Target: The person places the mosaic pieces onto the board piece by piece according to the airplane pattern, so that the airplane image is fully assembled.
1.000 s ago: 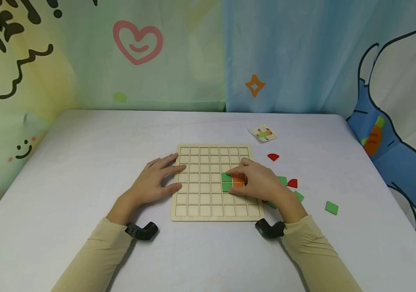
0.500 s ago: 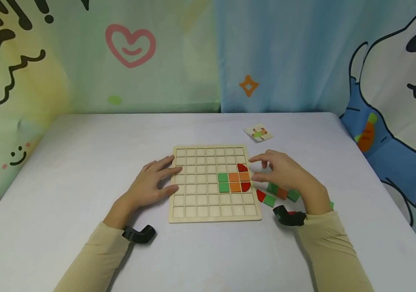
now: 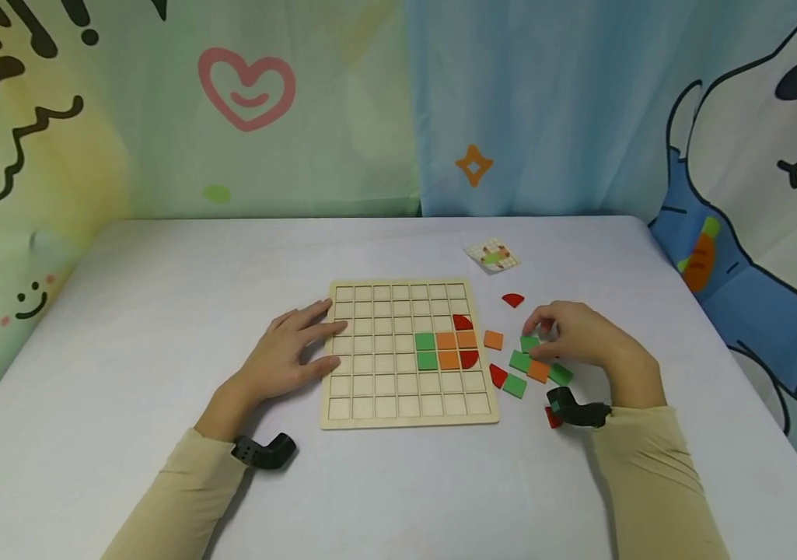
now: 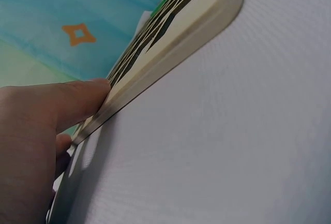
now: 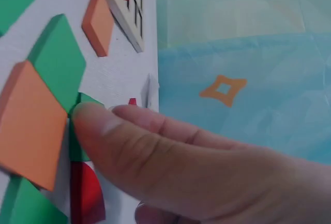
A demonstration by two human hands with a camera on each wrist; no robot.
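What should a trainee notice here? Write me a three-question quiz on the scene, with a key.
1. True or false: the left hand touches the board.
2. How many orange tiles are set on the board? A) two B) three C) five
3. Fill in the colour: in the head view, the thumb and a finger of the right hand are on either side of a ____ tile.

Key: 1. True. 2. B. 3. Green.
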